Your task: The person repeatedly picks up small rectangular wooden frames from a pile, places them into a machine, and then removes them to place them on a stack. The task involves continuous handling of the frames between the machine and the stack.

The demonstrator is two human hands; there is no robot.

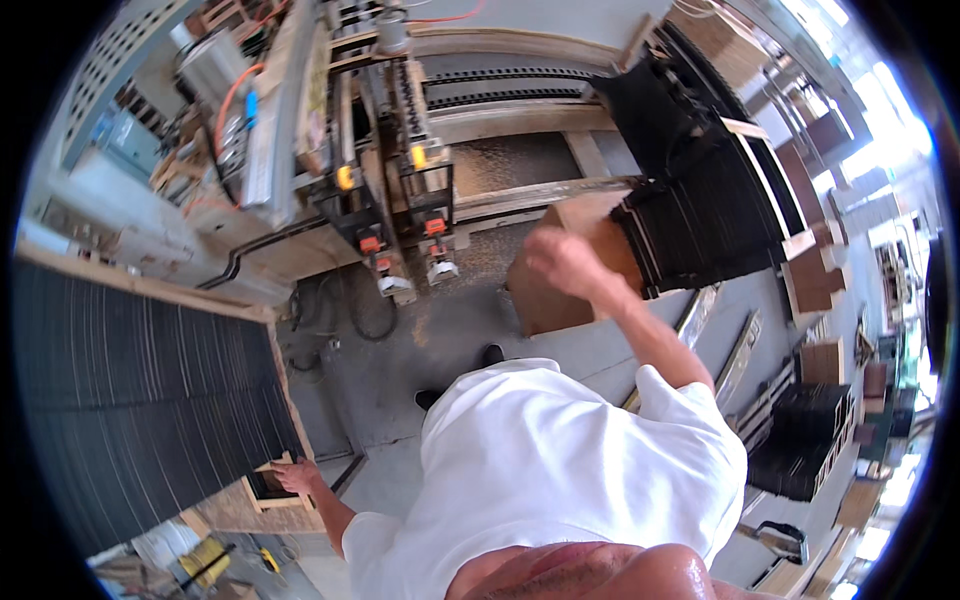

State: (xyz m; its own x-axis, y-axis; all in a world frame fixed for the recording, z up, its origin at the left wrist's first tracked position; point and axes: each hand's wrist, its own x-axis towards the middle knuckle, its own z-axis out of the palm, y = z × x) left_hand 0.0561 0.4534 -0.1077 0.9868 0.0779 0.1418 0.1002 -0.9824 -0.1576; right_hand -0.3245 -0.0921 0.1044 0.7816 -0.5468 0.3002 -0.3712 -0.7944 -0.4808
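Observation:
My left hand (293,476) is at the lower left, its fingers stretched out over a small pale wooden frame (285,504). The frame has a dark middle and sits at the near end of a long row of black panels (150,390). Whether the fingertips grip the frame or only rest on it is hard to see. Out in front to the right, my right hand (562,260) is blurred above a brown box-like block (548,310). Just beyond that hand, a stack of thin black panels (700,235) leans against pale wooden rails. Nothing can be made out in the right hand.
Ahead stands a machine with two dark arms (385,225) bearing orange and yellow parts. Behind it run chain rails (510,85) over a sawdust-strewn area. A dark cable (370,320) lies on the floor near my shoes (490,355). Another black stack (800,440) is at the right.

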